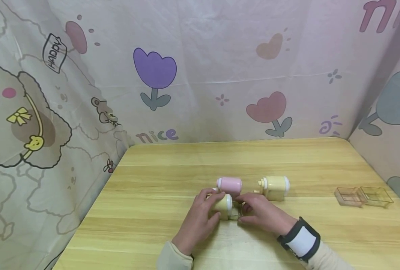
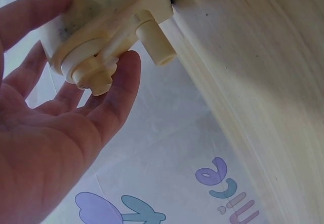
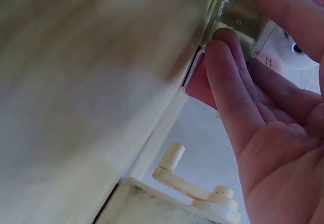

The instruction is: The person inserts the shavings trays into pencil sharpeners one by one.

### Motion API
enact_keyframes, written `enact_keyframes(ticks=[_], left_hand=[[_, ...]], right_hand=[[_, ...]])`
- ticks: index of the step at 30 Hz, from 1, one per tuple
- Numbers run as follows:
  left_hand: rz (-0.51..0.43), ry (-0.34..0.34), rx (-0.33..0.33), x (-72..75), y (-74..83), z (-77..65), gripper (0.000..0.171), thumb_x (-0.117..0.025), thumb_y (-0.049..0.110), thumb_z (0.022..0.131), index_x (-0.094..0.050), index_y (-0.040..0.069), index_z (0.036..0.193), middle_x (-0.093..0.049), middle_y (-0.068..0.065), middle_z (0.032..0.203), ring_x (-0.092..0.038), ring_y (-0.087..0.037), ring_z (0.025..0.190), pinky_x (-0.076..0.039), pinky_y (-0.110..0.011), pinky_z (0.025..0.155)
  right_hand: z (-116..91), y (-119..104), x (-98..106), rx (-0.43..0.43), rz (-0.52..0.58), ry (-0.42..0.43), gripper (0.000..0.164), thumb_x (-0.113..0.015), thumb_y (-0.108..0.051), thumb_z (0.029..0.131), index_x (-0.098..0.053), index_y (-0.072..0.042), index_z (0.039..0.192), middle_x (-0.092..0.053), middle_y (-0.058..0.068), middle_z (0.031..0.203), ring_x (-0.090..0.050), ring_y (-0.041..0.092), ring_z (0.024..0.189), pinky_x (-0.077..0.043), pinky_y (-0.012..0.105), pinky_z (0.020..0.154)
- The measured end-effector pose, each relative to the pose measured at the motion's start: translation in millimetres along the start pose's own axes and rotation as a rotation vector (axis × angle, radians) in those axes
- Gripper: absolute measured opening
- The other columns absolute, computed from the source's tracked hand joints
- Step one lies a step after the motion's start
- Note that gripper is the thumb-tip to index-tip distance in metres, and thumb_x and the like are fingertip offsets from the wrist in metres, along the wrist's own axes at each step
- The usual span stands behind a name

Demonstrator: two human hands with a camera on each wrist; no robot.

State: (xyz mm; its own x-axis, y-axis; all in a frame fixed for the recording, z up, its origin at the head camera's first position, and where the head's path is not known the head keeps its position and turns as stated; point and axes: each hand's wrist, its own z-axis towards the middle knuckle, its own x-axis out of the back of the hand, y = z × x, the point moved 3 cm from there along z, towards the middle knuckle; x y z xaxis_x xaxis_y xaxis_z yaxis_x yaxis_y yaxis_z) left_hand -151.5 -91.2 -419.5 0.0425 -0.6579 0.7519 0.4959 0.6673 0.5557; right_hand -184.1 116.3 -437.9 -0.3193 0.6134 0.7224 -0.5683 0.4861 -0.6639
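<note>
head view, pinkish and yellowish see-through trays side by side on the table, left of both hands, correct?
Wrong side: the head view shows the pinkish tray and the yellowish tray to the right of both left hand and right hand. They do lie side by side on the table.

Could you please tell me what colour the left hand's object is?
The object is pale yellow, its rim white, clearest in the head view.

Held device (image 1: 221, 206): pale yellow, white end
Drawer (image 3: 238, 12): clear, yellow-tinted
Back device (image 1: 231, 185): pink, white end
Right device (image 1: 275, 185): pale yellow, white end
Trays (image 1: 377, 203): translucent pink, translucent yellow
Tabletop (image 1: 146, 176): yellow wood grain
Cloth (image 1: 203, 45): off-white, tulip print
</note>
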Motion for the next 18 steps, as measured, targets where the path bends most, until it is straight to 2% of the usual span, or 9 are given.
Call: enact_keyframes(ticks=[5, 11, 18], left_hand=[[-0.001, -0.005, 0.002, 0.0, 0.3, 0.3, 0.055, -0.069, 0.01, 0.082, -0.055, 0.02, 0.135, -0.047, -0.005, 0.133, -0.044, -0.021, 0.123, -0.042, -0.038, 0.099], [0.003, -0.004, -0.002, -0.7, 0.2, 0.6, 0.056, -0.069, 0.01, 0.082, -0.055, 0.021, 0.135, -0.047, -0.005, 0.133, -0.045, -0.021, 0.123, -0.042, -0.037, 0.099], [0.004, -0.008, 0.002, 0.0, 0.7, 0.9, 0.055, -0.069, 0.011, 0.083, -0.054, 0.021, 0.135, -0.047, -0.005, 0.134, -0.045, -0.021, 0.123, -0.042, -0.037, 0.099]], right_hand=[[1.1, -0.1, -1.6, -0.004, 0.006, -0.002, 0.053, -0.078, -0.017, 0.075, -0.058, -0.001, 0.121, -0.063, 0.013, 0.113, -0.061, 0.011, 0.085, -0.052, 0.027, 0.075], [2.2, 0.1, -2.9, 0.006, -0.008, 0.005, 0.051, -0.078, -0.018, 0.074, -0.059, -0.007, 0.121, -0.063, 0.009, 0.113, -0.06, 0.009, 0.086, -0.051, 0.027, 0.075], [2.9, 0.1, -2.9, 0.062, -0.038, 0.016, 0.051, -0.078, -0.017, 0.075, -0.06, -0.008, 0.122, -0.065, 0.008, 0.112, -0.06, 0.008, 0.086, -0.051, 0.026, 0.075]])
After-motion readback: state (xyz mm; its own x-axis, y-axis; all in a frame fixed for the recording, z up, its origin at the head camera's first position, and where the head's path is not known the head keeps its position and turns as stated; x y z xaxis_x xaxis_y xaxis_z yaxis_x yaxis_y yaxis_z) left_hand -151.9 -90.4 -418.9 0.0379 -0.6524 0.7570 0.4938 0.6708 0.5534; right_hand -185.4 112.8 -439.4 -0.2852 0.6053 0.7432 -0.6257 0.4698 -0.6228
